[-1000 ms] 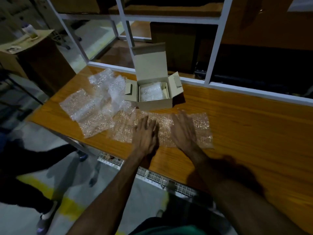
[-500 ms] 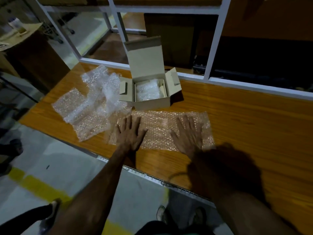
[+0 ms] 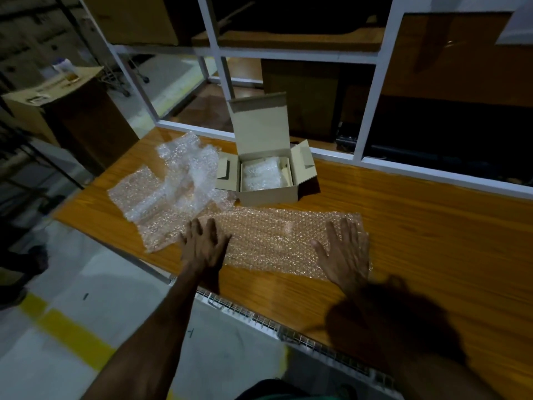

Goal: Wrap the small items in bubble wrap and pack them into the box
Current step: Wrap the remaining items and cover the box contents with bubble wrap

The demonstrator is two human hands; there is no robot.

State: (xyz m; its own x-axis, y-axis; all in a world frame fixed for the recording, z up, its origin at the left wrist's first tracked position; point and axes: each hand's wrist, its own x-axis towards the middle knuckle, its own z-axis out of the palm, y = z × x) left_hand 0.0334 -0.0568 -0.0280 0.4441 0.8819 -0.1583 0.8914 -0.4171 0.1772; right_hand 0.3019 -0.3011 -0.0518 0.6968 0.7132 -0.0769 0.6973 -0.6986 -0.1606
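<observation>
Both hands, left (image 3: 204, 247) and right (image 3: 345, 256), press flat with fingers spread on a rectangular, bumpy bubble wrap sheet (image 3: 277, 238) near the wooden desk's (image 3: 432, 226) front edge; an open cardboard box (image 3: 266, 171) sits just behind it

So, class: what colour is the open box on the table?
The cardboard box is pale beige, lid raised, seen best in the head view.

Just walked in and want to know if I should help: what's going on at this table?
A person is packing. Both hands, the left hand and the right hand, press flat on a sheet of bubble wrap spread on the wooden table. Behind it the small cardboard box stands open with a bubble-wrapped bundle inside. More loose bubble wrap lies to the left. No unwrapped item is visible.
</observation>
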